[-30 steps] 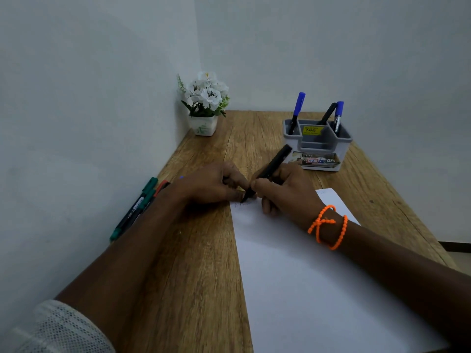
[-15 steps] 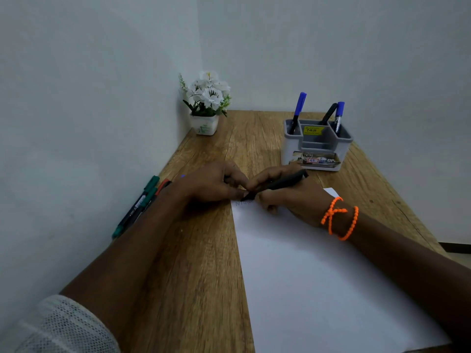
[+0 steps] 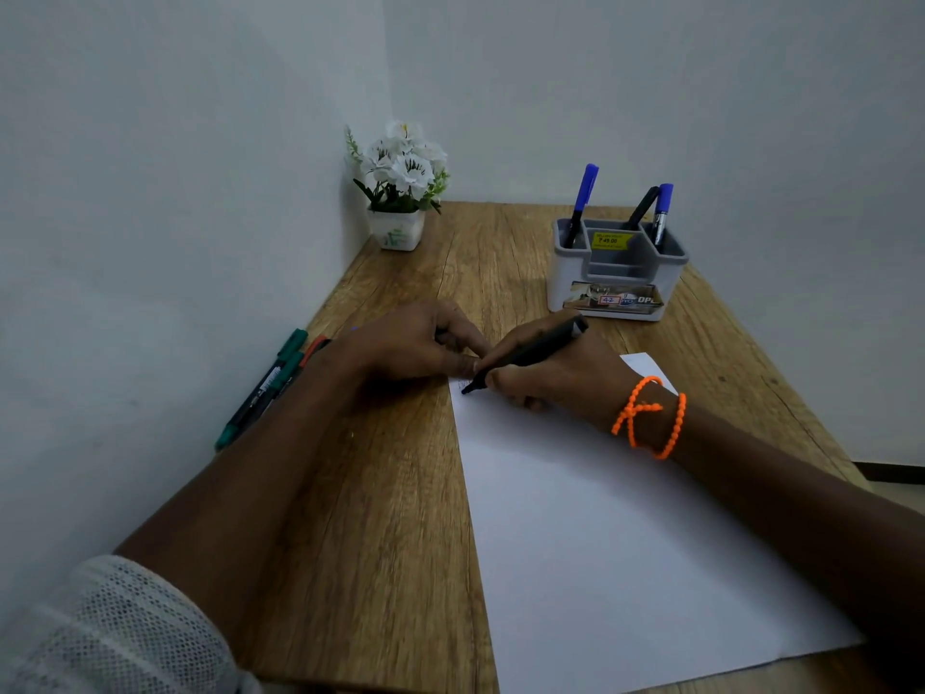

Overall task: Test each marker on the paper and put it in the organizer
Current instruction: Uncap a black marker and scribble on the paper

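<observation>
Wood desk [image 3: 400,493] in corner, plain walls [image 3: 150,192]

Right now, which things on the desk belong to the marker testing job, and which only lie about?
Job: black marker in right hand; paper; organizer; markers by the wall; left hand.
Lying about: flower pot; orange bracelet.

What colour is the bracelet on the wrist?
Bright orange. The beaded bracelet sits on the right wrist, and shows best in the head view.
</observation>
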